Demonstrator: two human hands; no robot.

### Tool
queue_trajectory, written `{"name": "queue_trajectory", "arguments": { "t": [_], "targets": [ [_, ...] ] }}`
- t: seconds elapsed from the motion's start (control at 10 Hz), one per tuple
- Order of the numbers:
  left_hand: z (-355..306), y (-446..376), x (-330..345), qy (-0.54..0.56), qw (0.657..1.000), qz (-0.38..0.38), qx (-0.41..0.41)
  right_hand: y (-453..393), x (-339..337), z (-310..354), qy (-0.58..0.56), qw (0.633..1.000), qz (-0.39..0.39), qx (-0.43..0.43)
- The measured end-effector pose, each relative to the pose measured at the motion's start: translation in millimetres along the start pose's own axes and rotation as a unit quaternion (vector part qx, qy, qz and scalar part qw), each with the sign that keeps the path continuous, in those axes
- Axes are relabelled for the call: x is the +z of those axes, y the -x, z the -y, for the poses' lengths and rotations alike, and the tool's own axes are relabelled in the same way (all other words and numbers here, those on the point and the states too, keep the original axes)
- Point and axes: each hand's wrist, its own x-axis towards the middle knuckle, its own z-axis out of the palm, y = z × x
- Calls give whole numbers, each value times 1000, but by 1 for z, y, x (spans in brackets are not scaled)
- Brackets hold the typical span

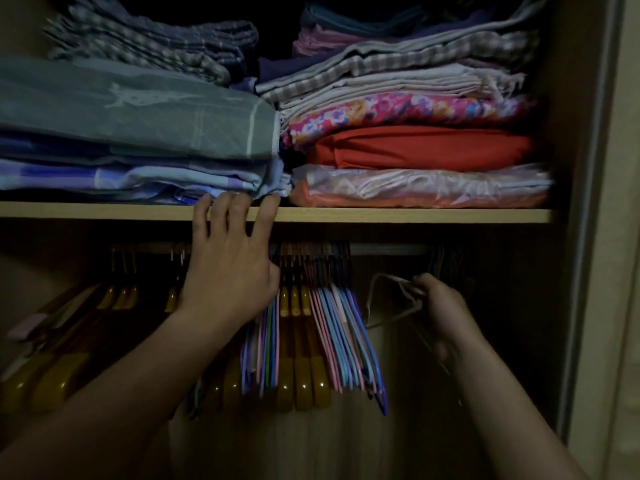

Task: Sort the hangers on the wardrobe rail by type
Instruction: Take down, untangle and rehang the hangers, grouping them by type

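Note:
A metal rail [388, 249] runs under the shelf in the dark wardrobe. Brown wooden hangers [301, 348] hang at the left and in the middle. Thin blue, pink and purple wire hangers [349, 341] hang bunched to their right, and a few dark hangers [446, 261] sit at the far right. My left hand [228, 268] is raised in front of the rail, its straight fingertips resting on the shelf edge [415, 215]. My right hand [441, 306] grips a pale wire hanger [384, 299] below the rail, off to the right of the coloured bunch.
Folded bedding and clothes [408, 147] are stacked on the shelf above, some overhanging its front edge. The wardrobe side panel and door frame [585, 237] stand at the right. The lower back of the wardrobe is in deep shadow.

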Motion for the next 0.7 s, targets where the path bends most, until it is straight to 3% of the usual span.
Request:
{"name": "queue_trajectory", "arguments": {
  "t": [0.2,0.3,0.4,0.5,0.6,0.7],
  "targets": [
    [-1,3,-7,-10,1000,19,4,-4,-15,-49,29,999,37,20],
    [-8,17,-9,71,997,12,-14,42,-49,-109,66,991,21,115],
    [-24,65,-13,270,960,10,-71,87,-72,-148,89,977,31,193],
    [-45,230,51,303,942,123,-73,136,-99,-202,102,957,50,266],
    [-84,388,68,370,803,386,-263,161,-116,-254,117,937,72,321],
    [-88,474,38,370,695,496,-365,170,-124,-275,84,916,130,369]
  ]
}}
